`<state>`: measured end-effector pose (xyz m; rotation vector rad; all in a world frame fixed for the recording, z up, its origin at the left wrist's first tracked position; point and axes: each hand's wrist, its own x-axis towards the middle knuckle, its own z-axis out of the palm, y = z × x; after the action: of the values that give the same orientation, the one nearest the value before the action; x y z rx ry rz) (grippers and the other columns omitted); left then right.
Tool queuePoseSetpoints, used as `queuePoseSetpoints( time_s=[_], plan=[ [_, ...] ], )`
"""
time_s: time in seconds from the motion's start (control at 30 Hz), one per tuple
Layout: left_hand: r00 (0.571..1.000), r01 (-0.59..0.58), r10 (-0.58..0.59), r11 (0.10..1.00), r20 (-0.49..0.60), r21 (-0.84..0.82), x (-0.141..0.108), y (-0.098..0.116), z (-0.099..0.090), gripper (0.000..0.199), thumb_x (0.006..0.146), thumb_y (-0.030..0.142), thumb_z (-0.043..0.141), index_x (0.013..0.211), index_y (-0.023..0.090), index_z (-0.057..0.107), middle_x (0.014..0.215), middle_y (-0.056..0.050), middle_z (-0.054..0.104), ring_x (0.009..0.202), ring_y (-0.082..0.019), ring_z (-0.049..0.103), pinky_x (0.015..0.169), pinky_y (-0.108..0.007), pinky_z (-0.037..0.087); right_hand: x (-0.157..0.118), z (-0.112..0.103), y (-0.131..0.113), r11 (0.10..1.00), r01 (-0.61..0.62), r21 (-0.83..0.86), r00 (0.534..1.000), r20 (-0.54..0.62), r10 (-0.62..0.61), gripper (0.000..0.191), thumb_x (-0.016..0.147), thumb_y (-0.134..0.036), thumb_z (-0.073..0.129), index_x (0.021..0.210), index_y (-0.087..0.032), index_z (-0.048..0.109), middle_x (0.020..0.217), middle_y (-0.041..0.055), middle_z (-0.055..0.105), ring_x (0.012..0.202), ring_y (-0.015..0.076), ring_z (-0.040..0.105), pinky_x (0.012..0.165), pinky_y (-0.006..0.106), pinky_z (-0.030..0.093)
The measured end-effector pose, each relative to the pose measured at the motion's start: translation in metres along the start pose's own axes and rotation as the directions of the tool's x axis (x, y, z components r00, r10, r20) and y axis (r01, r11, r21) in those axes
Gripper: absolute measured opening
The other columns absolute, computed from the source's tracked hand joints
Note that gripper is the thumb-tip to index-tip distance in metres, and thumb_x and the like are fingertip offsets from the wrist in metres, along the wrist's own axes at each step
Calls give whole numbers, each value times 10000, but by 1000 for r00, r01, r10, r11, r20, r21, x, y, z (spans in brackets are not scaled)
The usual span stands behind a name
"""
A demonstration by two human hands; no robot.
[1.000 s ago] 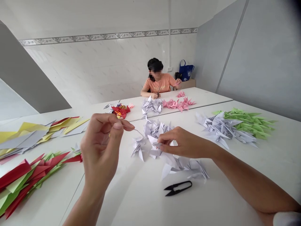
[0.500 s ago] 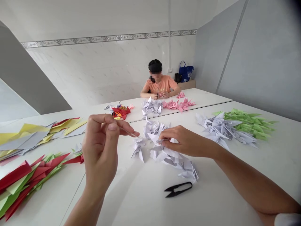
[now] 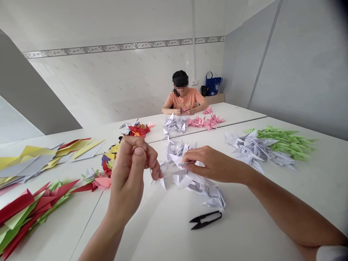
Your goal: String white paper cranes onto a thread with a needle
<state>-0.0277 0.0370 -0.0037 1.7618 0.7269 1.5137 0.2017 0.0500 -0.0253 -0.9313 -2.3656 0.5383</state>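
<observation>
My left hand [image 3: 133, 170] is closed in a pinch on a thin pale thread [image 3: 169, 176], which runs toward my right hand. The fingertips of my right hand [image 3: 209, 163] pinch a folded white paper crane [image 3: 177, 160]; the exact spot they grip is partly hidden. Around and below it a row of white paper cranes [image 3: 194, 182] lies on the table. Behind my left fingers sits another white crane [image 3: 163, 183], partly covered. Black thread snips [image 3: 198, 219] rest on the table just in front of the row.
Colourful folded papers [image 3: 35, 203] and yellow and grey sheets [image 3: 35, 159] lie at left. Green pieces [image 3: 288, 143] and white cranes [image 3: 255, 146] are piled at right. Across the table [image 3: 244, 224], a person in an orange shirt [image 3: 187, 98] sits behind pink cranes [image 3: 206, 122].
My left hand has moved right and slightly down, nearer my right hand, with its fingers curled further. My right hand stays almost where it was on the white crane.
</observation>
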Motion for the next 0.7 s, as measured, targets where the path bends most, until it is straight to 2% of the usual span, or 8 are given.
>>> queuePoseSetpoints(
  time_s=[0.1,0.23,0.37,0.5,0.7],
  plan=[
    [998,51,-50,999,25,-19,0,0,-1,178,1063,306,434,903,230,456,666,62,509,475,-82,515,488,-236,467,-1,0,0,1000,-2,-4,1000,1,2,239,1050,-268,471,829,-192,521,808,-35,590,734,109,490,717,265,342],
    [998,54,-54,998,-13,31,1,0,-3,180,1063,293,436,897,225,459,670,53,522,499,-75,512,512,-220,442,-1,0,1,1000,0,-20,1000,-6,0,240,1050,-263,464,828,-191,522,810,-30,586,740,113,492,721,270,345],
    [997,63,-61,996,-37,58,2,1,-2,177,1066,287,424,902,226,451,653,55,530,461,-60,447,470,-201,376,-2,-2,3,999,-5,-49,1000,-14,4,245,1056,-265,445,838,-191,529,816,-25,586,733,117,489,721,278,345],
    [996,81,-80,997,-43,17,1,4,0,177,1061,309,443,902,230,449,630,56,506,456,-60,377,426,-184,294,-2,-2,4,998,-4,-62,1000,-11,3,246,1055,-270,446,835,-192,525,806,-29,579,720,116,481,711,279,339],
    [997,71,-71,997,-36,-12,0,5,1,174,1056,313,460,903,231,466,629,53,505,469,-67,388,457,-197,327,-2,-2,4,998,-2,-68,1000,4,2,239,1042,-263,455,828,-190,532,796,-20,588,715,125,487,711,285,338]
  ],
)
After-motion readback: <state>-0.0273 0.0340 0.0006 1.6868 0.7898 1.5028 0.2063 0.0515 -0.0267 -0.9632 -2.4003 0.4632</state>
